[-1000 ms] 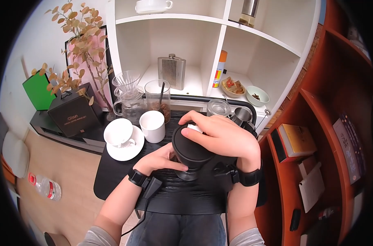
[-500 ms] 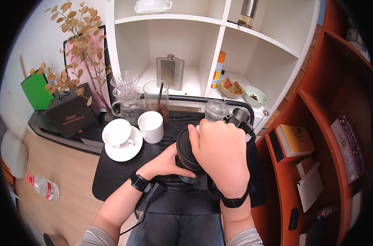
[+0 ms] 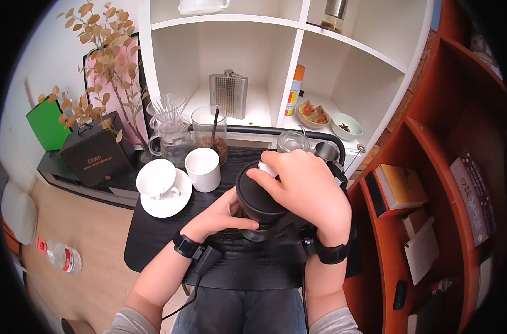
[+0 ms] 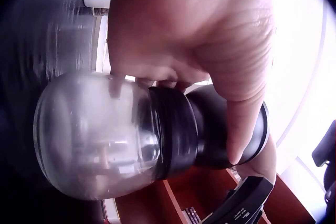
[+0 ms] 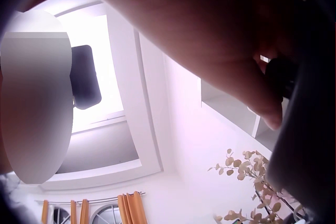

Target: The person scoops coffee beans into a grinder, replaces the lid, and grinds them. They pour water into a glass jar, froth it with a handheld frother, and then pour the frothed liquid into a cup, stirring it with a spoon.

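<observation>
A black grinder [image 3: 260, 195] with a clear glass lower jar [image 4: 94, 134] stands upright on the black table [image 3: 209, 273]. My left hand [image 3: 217, 217] wraps round its black body; in the left wrist view the thumb lies along the dark upper part, above the jar, which looks empty. Over the lid, the fingers of my right hand [image 3: 306, 192] curl round a handle at the top, mostly hidden under them. A dark knob [image 5: 281, 71] shows beside the thumb in the right wrist view.
Left of the grinder are a white mug [image 3: 203, 170], a white cup on a saucer [image 3: 167, 206], a glass dripper [image 3: 167, 111] and a jar of beans [image 3: 219, 150]. Behind stand a glass container [image 3: 292, 141] and a metal pitcher [image 3: 327, 151], before a white shelf [image 3: 225, 21].
My right hand has swung round over the grinder lid, inward and then back out to the right. My left hand has kept its hold on the body.
</observation>
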Demonstrator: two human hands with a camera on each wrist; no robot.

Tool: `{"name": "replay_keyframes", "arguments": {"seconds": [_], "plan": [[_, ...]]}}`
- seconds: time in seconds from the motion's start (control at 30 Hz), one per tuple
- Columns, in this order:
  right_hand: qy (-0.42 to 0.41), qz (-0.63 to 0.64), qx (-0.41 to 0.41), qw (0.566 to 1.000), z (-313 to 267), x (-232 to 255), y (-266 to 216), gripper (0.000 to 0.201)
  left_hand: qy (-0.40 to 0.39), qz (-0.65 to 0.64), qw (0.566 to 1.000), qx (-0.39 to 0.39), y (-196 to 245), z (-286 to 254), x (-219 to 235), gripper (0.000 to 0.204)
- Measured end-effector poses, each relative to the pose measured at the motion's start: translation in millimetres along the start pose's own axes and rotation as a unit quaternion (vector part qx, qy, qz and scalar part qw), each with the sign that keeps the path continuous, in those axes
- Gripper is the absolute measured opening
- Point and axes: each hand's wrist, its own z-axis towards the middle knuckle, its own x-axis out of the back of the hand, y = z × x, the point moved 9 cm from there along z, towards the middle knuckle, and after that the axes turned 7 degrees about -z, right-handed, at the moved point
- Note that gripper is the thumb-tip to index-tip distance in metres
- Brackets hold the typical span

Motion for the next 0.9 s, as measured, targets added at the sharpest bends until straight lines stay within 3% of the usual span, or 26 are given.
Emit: {"name": "replay_keyframes", "arguments": {"seconds": [0.07, 0.13, 0.2, 0.3, 0.4, 0.43, 0.47, 0.53, 0.77, 0.83, 0.9], "plan": [[0.002, 0.030, 0.030, 0.999, -1.4, 1.2, 3.5, 0.030, 0.003, -0.015, 1.000, 0.005, -0.3, -0.2, 2.0, 0.076], [-0.043, 0.137, 0.130, 0.981, -2.0, 0.1, -9.8, 0.027, -0.043, 0.042, 0.997, 0.041, -3.8, -1.2, -4.7, 0.078], [-0.085, 0.179, 0.140, 0.970, 1.2, -3.3, -9.3, 0.025, -0.019, 0.059, 0.998, 0.033, 0.2, -4.1, -2.3, 0.077], [-0.163, 0.243, 0.145, 0.945, 3.2, -12.6, -7.8, 0.027, -0.056, 0.088, 0.993, 0.053, -4.8, -4.4, -1.4, 0.071], [-0.135, 0.232, 0.151, 0.951, 3.2, -13.8, -9.6, 0.026, -0.065, 0.107, 0.992, 0.029, -7.7, -3.5, -0.3, 0.069], [-0.090, 0.191, 0.174, 0.962, 1.4, -9.4, -14.4, 0.025, -0.063, 0.108, 0.992, 0.026, -6.2, -3.8, -2.4, 0.069], [-0.094, 0.141, 0.128, 0.977, -0.3, -8.3, -13.7, 0.026, -0.053, 0.108, 0.992, 0.031, -4.9, -4.1, -4.0, 0.067], [-0.027, 0.041, 0.111, 0.993, -4.2, -2.7, -15.8, 0.026, -0.043, 0.109, 0.992, 0.037, -4.7, -4.2, -6.3, 0.064], [0.127, -0.107, 0.005, 0.986, -7.2, 3.0, -20.2, 0.022, 0.020, 0.184, 0.982, -0.042, 10.5, 2.3, -10.9, 0.058], [0.105, -0.129, -0.023, 0.986, -6.9, -1.0, -19.7, 0.022, 0.027, 0.188, 0.980, -0.052, 9.9, 3.9, -11.3, 0.060], [0.083, -0.149, -0.051, 0.984, -6.2, -2.6, -18.2, 0.022, 0.057, 0.217, 0.961, -0.159, 20.1, 2.1, -13.1, 0.063]]}}
